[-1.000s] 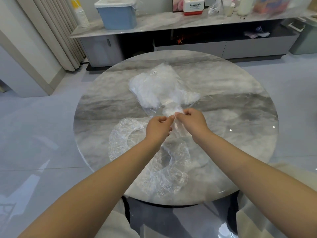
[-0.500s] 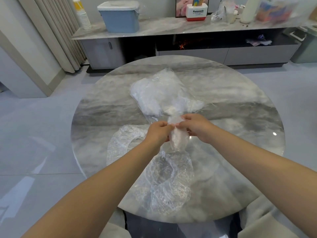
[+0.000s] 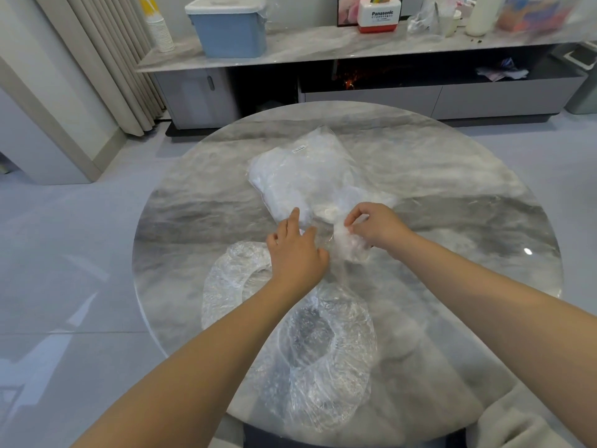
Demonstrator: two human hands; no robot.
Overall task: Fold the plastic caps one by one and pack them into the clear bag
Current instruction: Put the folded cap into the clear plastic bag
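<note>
Pinching a folded cap [image 3: 350,242], right hand [image 3: 376,227] holds it just at clear bag [image 3: 307,176] mouth. Left hand [image 3: 295,250], fingers spread, presses the bag edge. Two unfolded caps [image 3: 319,357] lie nearer on round marble table [image 3: 452,195]; grey cabinet [image 3: 355,92], curtain behind.

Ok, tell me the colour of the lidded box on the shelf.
Blue box, white lid; head view.

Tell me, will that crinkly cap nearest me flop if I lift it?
Probably. The nearest plastic cap is thin, wrinkled film lying slumped on the round table, so it should sag and weigh little. It likely won't roll; it lies flat.
</note>
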